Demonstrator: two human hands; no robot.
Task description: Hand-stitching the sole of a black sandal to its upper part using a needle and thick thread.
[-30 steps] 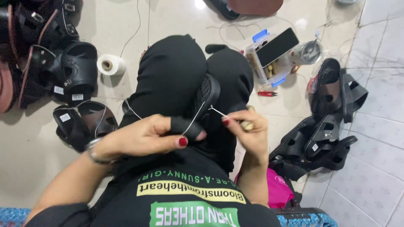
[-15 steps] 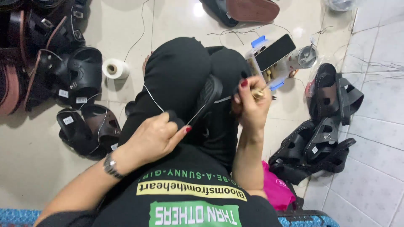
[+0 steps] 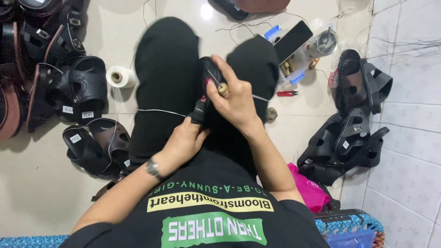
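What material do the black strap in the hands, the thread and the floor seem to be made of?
Black strap: probably leather or imitation leather, with a smooth, dull sheen.
Thread: pale, thin and taut, perhaps waxed or synthetic cord; too fine to tell.
Floor: glossy cream ceramic tile, showing a lamp reflection and grout lines.

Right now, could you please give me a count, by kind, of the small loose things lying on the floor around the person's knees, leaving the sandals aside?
Spool of white thread: 1
Dark phone: 1
Red-handled snips: 1
Clear lidded cup: 1
Total: 4
Both hands are busy on a black sandal strap on the lap: the left hand steadies it, the right hand grips a small wooden-handled tool.
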